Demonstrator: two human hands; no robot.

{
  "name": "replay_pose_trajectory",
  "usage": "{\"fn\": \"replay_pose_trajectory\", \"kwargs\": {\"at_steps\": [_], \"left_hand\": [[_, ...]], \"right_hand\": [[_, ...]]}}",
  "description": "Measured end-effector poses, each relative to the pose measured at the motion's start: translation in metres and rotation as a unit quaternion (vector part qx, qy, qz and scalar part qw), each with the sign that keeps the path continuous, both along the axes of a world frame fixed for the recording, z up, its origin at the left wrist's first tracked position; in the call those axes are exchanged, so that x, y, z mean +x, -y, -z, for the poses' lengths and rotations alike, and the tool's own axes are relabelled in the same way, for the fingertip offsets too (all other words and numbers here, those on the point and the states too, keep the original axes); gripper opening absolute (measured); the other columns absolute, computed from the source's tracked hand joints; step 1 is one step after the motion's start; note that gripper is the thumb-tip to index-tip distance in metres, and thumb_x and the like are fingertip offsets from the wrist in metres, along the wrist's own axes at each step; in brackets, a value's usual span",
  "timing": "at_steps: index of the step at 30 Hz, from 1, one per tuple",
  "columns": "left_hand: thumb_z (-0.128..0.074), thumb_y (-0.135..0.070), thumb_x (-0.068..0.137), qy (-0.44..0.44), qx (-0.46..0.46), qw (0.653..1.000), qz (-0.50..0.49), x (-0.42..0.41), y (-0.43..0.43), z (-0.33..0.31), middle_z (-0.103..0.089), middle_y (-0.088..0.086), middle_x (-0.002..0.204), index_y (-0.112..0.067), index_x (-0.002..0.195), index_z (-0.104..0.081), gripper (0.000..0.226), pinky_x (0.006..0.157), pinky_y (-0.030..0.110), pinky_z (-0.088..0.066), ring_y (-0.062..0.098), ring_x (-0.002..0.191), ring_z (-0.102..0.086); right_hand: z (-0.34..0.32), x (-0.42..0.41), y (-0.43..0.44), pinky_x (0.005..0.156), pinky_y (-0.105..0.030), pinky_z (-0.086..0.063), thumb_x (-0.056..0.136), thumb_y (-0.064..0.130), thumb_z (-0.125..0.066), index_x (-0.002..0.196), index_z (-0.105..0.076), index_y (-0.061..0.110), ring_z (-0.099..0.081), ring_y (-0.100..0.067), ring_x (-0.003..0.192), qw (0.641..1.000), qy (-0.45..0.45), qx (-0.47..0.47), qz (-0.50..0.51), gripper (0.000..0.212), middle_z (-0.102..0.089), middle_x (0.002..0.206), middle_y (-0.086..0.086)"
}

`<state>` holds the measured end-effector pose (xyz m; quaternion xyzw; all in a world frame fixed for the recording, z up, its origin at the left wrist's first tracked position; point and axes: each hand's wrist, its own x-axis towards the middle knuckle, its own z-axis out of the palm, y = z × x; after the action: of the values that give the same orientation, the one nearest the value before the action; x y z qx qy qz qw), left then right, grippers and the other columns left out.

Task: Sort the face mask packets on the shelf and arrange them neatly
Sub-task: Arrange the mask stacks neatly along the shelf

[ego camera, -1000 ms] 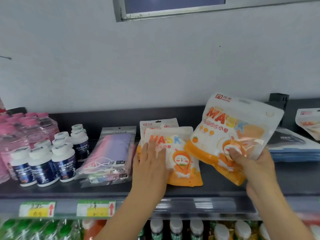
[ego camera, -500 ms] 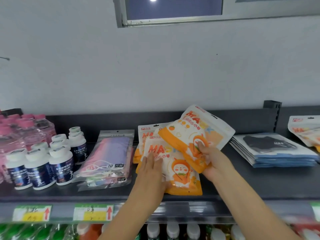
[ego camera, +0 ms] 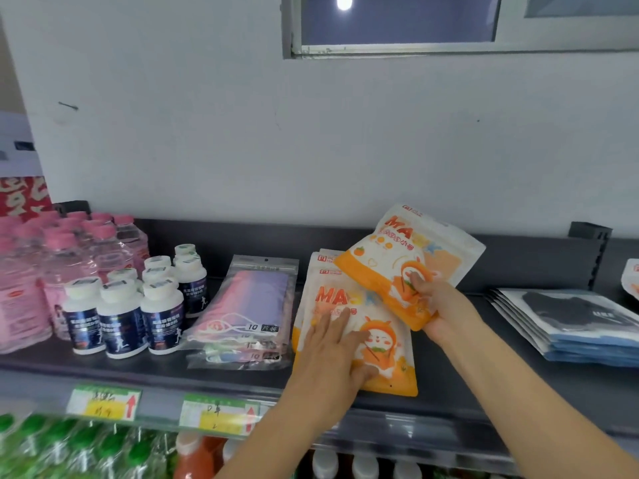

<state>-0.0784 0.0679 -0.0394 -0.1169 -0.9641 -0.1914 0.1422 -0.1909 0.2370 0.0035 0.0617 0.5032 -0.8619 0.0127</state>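
On the dark shelf [ego camera: 449,385] lies a small pile of white-and-orange MASK packets [ego camera: 390,354]. My left hand [ego camera: 332,354] rests flat on the top packet, fingers spread. My right hand [ego camera: 439,305] grips another white-and-orange MASK packet [ego camera: 390,261] by its lower edge, tilted and held just above the back right of the pile. Left of the pile lie clear packets of pink-and-purple masks [ego camera: 249,302]. A neat stack of black-mask packets [ego camera: 574,319] sits on the right. One more orange packet [ego camera: 631,278] shows at the far right edge.
Several white-capped dark pill bottles [ego camera: 121,312] and pink-capped bottles [ego camera: 52,267] fill the shelf's left end. A black bracket [ego camera: 589,233] rises at the shelf's back right. Price tags [ego camera: 103,402] line the front rail, with more bottles on the shelf below.
My right hand has carried its packet leftwards and down from the right until it overlaps the pile. My left hand has stayed pressed on the top packet.
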Motion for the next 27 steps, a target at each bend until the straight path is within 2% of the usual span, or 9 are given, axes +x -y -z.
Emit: {"fn": "replay_pose_trajectory", "kwargs": {"at_steps": [2, 5, 11, 15, 18, 22, 23, 25, 27], "left_hand": [[-0.044, -0.044, 0.096, 0.001, 0.007, 1.0, 0.002, 0.0, 0.0, 0.001, 0.001, -0.009, 0.159, -0.036, 0.144, -0.029, 0.051, 0.115, 0.028, 0.006, 0.014, 0.145, 0.013], [-0.042, -0.043, 0.097, -0.003, 0.02, 1.0, -0.002, 0.0, 0.0, 0.003, 0.0, -0.011, 0.159, -0.037, 0.143, -0.029, 0.048, 0.115, 0.027, 0.004, 0.013, 0.145, 0.012], [-0.042, -0.047, 0.095, -0.019, 0.037, 0.999, -0.021, 0.001, 0.001, 0.007, 0.001, -0.018, 0.157, -0.044, 0.14, -0.028, 0.047, 0.117, 0.03, -0.004, 0.007, 0.144, 0.013], [-0.04, -0.054, 0.092, -0.057, 0.054, 0.995, -0.057, 0.002, 0.001, 0.01, -0.005, -0.018, 0.156, -0.039, 0.141, -0.028, 0.052, 0.116, 0.028, -0.007, 0.005, 0.143, 0.009], [-0.026, -0.057, 0.089, -0.126, 0.066, 0.989, -0.05, 0.005, -0.001, 0.013, -0.027, -0.012, 0.148, -0.029, 0.137, -0.038, 0.057, 0.116, 0.03, -0.021, 0.004, 0.138, -0.009], [-0.008, -0.051, 0.085, -0.107, 0.138, 0.984, -0.039, 0.012, 0.004, 0.013, -0.02, -0.013, 0.152, -0.031, 0.148, -0.022, 0.067, 0.115, 0.03, -0.026, 0.004, 0.141, -0.016], [-0.012, -0.044, 0.087, -0.105, 0.155, 0.981, -0.043, 0.014, 0.006, 0.01, -0.03, -0.013, 0.148, -0.031, 0.145, -0.03, 0.062, 0.109, 0.023, -0.033, 0.002, 0.134, -0.029], [-0.02, -0.028, 0.095, -0.066, 0.234, 0.969, -0.049, 0.022, 0.011, -0.002, -0.052, -0.017, 0.123, -0.025, 0.134, -0.049, 0.049, 0.082, 0.001, -0.039, -0.015, 0.103, -0.049], [-0.031, -0.007, 0.099, -0.001, 0.304, 0.951, -0.053, 0.027, 0.021, -0.012, -0.052, -0.025, 0.097, -0.022, 0.124, -0.054, 0.037, 0.062, -0.006, -0.037, -0.026, 0.074, -0.049]], "right_hand": [[-0.007, -0.014, -0.011, 0.082, -0.047, -0.055, 0.06, 0.017, -0.084, 0.122, -0.059, 0.013, -0.069, -0.029, 0.091, 0.999, -0.009, 0.015, 0.031, 0.067, -0.071, 0.106, -0.008], [-0.027, -0.022, -0.014, 0.084, -0.046, -0.055, 0.067, 0.016, -0.081, 0.122, -0.058, 0.011, -0.069, -0.029, 0.091, 0.998, -0.021, 0.046, 0.033, 0.061, -0.07, 0.105, -0.009], [-0.049, 0.0, 0.006, 0.087, -0.045, -0.053, 0.082, 0.007, -0.068, 0.111, -0.062, 0.005, -0.068, -0.029, 0.092, 0.988, -0.023, 0.136, -0.069, 0.029, -0.07, 0.103, -0.014], [-0.046, 0.02, 0.01, 0.073, -0.042, -0.057, 0.085, 0.009, -0.064, 0.113, -0.06, 0.003, -0.069, -0.029, 0.092, 0.978, -0.017, 0.154, -0.139, 0.029, -0.07, 0.106, -0.015], [-0.039, 0.037, 0.001, 0.067, -0.039, -0.057, 0.085, 0.011, -0.063, 0.117, -0.06, 0.006, -0.069, -0.029, 0.093, 0.976, -0.037, 0.145, -0.159, 0.032, -0.071, 0.106, -0.013], [-0.016, 0.071, -0.015, 0.064, -0.038, -0.057, 0.082, 0.012, -0.065, 0.115, -0.06, 0.012, -0.071, -0.029, 0.088, 0.978, -0.08, 0.159, -0.111, 0.033, -0.072, 0.102, -0.01], [-0.008, 0.08, -0.017, 0.066, -0.04, -0.056, 0.079, 0.012, -0.067, 0.115, -0.059, 0.013, -0.071, -0.029, 0.089, 0.978, -0.089, 0.163, -0.097, 0.037, -0.072, 0.103, -0.009], [0.008, 0.093, -0.019, 0.073, -0.044, -0.056, 0.07, 0.014, -0.072, 0.117, -0.057, 0.015, -0.07, -0.029, 0.091, 0.98, -0.091, 0.164, -0.068, 0.05, -0.072, 0.105, -0.008], [0.019, 0.1, -0.019, 0.079, -0.046, -0.056, 0.067, 0.012, -0.074, 0.116, -0.055, 0.017, -0.07, -0.026, 0.092, 0.977, -0.084, 0.189, -0.046, 0.052, -0.071, 0.105, -0.005]]}}
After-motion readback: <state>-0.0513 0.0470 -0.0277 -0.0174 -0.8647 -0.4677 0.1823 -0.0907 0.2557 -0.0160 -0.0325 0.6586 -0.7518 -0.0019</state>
